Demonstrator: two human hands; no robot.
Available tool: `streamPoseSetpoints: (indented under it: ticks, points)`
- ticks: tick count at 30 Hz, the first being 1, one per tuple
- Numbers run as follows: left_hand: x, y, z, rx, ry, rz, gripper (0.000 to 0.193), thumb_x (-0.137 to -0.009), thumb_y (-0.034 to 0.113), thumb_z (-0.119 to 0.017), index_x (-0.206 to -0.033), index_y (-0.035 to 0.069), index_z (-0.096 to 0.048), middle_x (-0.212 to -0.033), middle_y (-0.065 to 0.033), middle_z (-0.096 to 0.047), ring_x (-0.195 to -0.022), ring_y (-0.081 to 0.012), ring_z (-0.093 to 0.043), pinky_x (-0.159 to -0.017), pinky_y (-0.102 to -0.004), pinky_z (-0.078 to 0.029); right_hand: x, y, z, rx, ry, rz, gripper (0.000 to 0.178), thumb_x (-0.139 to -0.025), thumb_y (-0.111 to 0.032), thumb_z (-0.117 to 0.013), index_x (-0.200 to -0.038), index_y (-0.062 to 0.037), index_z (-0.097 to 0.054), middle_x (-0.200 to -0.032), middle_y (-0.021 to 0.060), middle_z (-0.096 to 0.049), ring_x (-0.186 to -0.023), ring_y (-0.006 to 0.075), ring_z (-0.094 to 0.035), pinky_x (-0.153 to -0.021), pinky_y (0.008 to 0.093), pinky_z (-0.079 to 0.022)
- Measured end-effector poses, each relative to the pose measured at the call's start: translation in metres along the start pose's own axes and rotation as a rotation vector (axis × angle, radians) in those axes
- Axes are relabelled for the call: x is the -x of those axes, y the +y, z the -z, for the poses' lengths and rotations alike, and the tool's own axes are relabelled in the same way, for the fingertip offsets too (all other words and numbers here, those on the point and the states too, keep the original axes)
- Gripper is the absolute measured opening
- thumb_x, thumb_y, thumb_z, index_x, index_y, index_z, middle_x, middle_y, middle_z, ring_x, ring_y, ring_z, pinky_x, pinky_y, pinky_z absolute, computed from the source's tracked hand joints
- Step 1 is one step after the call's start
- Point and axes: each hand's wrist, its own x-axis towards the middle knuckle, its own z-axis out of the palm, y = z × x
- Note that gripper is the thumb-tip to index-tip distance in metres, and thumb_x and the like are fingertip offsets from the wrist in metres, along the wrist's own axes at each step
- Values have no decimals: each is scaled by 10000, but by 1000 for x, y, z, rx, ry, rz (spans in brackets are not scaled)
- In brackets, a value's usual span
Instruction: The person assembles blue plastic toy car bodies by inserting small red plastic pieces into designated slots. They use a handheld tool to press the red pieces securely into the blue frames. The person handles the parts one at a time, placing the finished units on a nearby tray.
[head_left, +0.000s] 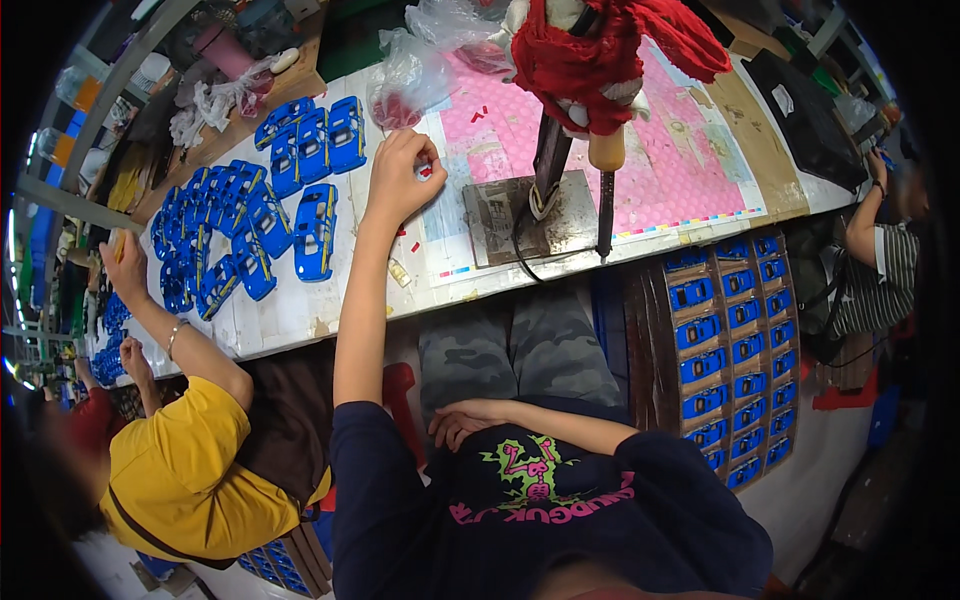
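Observation:
My left hand (pixel 403 180) is over the white table, with its thumb and fingers curled together in a pinch. Small red and white bits show inside the curl; I cannot make out whether they are gripped or lie on the table behind. To its left stands a blue toy car (pixel 315 232), beside several rows of similar cars (pixel 215 210). Loose red pieces (pixel 478 115) are scattered on the printed pink sheet (pixel 690 165). My right hand (pixel 462 422) rests on my lap against my dark shirt, fingers loosely stretched and holding nothing.
A metal stand (pixel 490 222) carries a bundle of red cloth (pixel 575 65); a wood-handled iron (pixel 606 190) hangs there. Clear plastic bags (pixel 410 80) lie behind. Compartment trays of blue cars (pixel 711 330) stand right of my legs. Co-workers in yellow (pixel 180 460) and stripes (pixel 880 280) flank me.

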Motion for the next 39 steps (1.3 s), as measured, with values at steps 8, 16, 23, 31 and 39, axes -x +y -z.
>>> streamPoseSetpoints:
  ticks: [8,16,23,31,39]
  points:
    - [0,2,1,2,23,-1,119,-569,52,-543,-613,18,-437,-622,-100,-451,-625,-240,-446,-594,-314,-368,-2,2,4,-23,-44,12,410,-891,-336,-309,-1019,26,-454,-930,180,-546,-748,219,-558,-719,297,-461]
    - [1,0,3,-12,26,-10,122,-568,70,-536,-624,27,-437,-614,-91,-451,-619,-241,-460,-610,-321,-365,-5,5,10,-17,-66,30,424,-897,-338,-297,-1030,29,-463,-934,184,-546,-747,218,-560,-725,310,-459]
    - [0,1,2,1,50,-6,115,-573,97,-547,-578,44,-446,-576,-59,-444,-608,-224,-457,-595,-328,-349,-5,4,10,-21,-82,34,430,-901,-334,-284,-1038,31,-463,-938,187,-545,-751,221,-561,-733,318,-455]
    - [0,-1,1,0,57,-4,109,-582,93,-545,-584,41,-449,-577,-60,-451,-607,-223,-460,-594,-328,-347,-5,5,11,-25,-70,32,435,-901,-338,-279,-1039,31,-464,-943,189,-546,-755,225,-561,-733,319,-453]
    - [0,-2,1,0,57,3,132,-584,105,-551,-579,41,-436,-570,-64,-442,-597,-227,-457,-592,-328,-344,-5,4,10,-13,-64,29,434,-896,-346,-295,-1035,30,-461,-942,193,-547,-749,222,-562,-729,319,-455]
